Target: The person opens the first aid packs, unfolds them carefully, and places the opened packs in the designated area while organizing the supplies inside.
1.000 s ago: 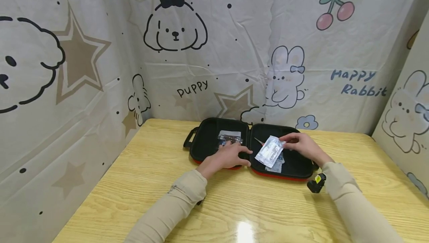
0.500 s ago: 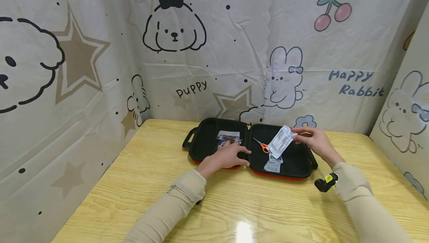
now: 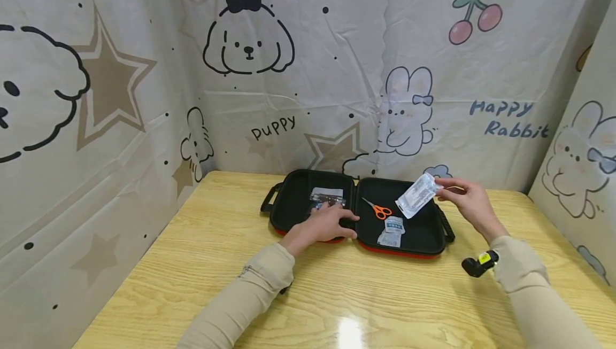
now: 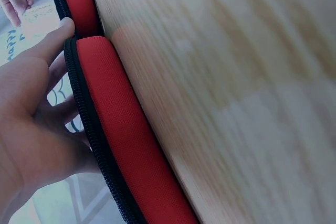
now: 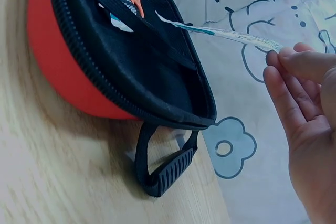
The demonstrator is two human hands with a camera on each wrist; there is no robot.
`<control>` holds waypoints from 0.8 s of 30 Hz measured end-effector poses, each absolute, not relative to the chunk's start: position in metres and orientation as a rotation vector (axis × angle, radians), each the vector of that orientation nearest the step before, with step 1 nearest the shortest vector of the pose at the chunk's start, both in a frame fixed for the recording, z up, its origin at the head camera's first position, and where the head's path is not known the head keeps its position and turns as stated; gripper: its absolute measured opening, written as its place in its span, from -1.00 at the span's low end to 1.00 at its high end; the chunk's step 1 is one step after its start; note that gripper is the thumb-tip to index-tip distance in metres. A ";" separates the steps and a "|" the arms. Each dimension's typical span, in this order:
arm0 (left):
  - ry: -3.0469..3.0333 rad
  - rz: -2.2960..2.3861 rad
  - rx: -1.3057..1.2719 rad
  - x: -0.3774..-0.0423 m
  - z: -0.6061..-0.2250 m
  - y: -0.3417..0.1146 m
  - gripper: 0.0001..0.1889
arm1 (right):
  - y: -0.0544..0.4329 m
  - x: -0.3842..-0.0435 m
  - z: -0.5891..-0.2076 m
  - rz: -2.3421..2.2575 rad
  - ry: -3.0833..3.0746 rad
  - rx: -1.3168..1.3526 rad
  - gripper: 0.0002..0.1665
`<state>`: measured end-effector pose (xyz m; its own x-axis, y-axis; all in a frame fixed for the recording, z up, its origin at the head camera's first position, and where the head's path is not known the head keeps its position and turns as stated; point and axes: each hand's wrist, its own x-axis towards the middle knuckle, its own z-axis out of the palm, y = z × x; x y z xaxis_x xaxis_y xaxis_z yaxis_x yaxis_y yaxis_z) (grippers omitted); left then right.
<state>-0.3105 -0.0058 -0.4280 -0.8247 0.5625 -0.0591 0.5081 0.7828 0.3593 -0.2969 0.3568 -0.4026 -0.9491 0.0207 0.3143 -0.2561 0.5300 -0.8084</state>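
My right hand (image 3: 469, 202) pinches one end of a flat white packet with printing (image 3: 416, 195), held tilted above the right half of an opened black case with a red shell (image 3: 423, 237). In the right wrist view the packet (image 5: 231, 35) shows edge-on between thumb and fingers. My left hand (image 3: 323, 225) reaches over the front rim of the case's left half, fingers loosely spread near clear-wrapped items (image 3: 328, 198). Its fingertips are partly hidden. The left wrist view has that hand (image 4: 37, 114) at the zipped rim, thumb toward the hinge.
Orange-handled scissors (image 3: 382, 211) and small white-and-blue packets (image 3: 391, 235) lie in the case's right half. Carry handles (image 3: 271, 198) stick out at both outer ends. The case stands on a wooden table (image 3: 231, 210) before a printed curtain (image 3: 337, 71).
My right hand has lifted the packet up and to the right, uncovering the scissors and the small packets beneath. The left hand stays nearly still.
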 end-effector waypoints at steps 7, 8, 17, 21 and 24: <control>2.813 0.507 0.849 -0.310 -0.428 -0.007 -0.47 | 0.359 -0.297 -0.407 1.428 -2.410 0.151 -0.46; 2.813 0.504 0.850 -0.310 -0.428 -0.007 -0.47 | 0.359 -0.297 -0.407 1.428 -2.408 0.145 -0.46; 2.804 0.498 0.852 -0.309 -0.426 -0.006 -0.46 | 0.367 -0.289 -0.408 1.393 -2.436 0.137 -0.49; 2.804 0.500 0.846 -0.310 -0.425 -0.005 -0.47 | 0.368 -0.289 -0.410 1.435 -2.433 0.155 -0.51; 2.804 0.507 0.843 -0.310 -0.426 -0.005 -0.47 | 0.371 -0.293 -0.416 1.453 -2.426 0.155 -0.52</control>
<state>-0.3099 -0.0054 -0.4256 -0.8259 0.5602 -0.0636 0.5024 0.7825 0.3679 -0.2933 0.3710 -0.4165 -0.9465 0.0649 0.3162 -0.2481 0.4804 -0.8412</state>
